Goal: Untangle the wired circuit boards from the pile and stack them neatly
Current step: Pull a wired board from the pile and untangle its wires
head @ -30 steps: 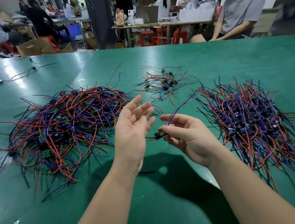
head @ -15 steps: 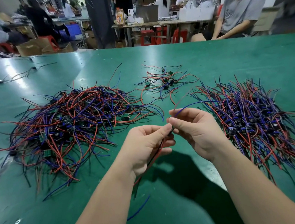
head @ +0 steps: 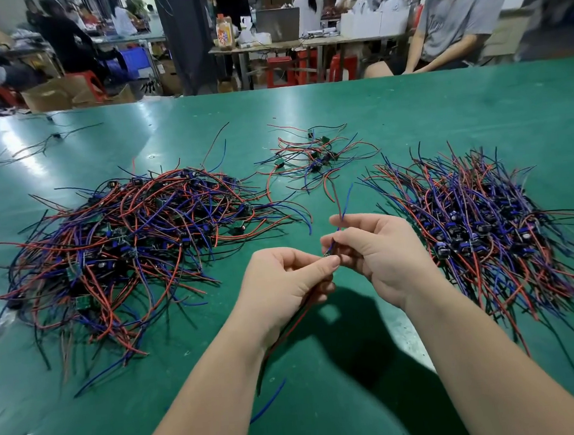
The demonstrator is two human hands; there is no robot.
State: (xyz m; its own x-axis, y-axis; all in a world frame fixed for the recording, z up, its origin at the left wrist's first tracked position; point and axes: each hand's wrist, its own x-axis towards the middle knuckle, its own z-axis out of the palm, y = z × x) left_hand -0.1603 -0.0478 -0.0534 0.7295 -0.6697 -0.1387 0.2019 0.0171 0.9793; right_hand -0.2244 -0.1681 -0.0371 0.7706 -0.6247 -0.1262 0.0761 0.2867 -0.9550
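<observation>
Wired circuit boards lie on the green desk point(head: 442, 109) in three heaps. A big tangled pile point(head: 136, 246) is on the left. A combed stack point(head: 485, 229), its wires running much the same way, is on the right. A small loose cluster point(head: 315, 156) sits further back between them.

One single board point(head: 329, 254) is up off the desk, between the two hands and in front of the heaps. The left hand point(head: 283, 279) pinches it between thumb and forefinger, fingers point(head: 320, 266) curled in. Red and black leads point(head: 287, 330) run down under the palm, and a blue lead point(head: 269, 400) trails toward the near edge. The right hand point(head: 381, 258) grasps the other side, its fingers clenched round a red and a blue lead that poke up above the knuckles. Fingertips hide nearly all of the board itself.

My reading is that this one is free of the pile and is being straightened, with its leads drawn out to either side. Next it needs carrying right and laying on the stack, leads in line with the rest, without snagging.

Count: three heaps, one board in hand, two hands busy. The boards in each heap are too many and too tangled to number.
</observation>
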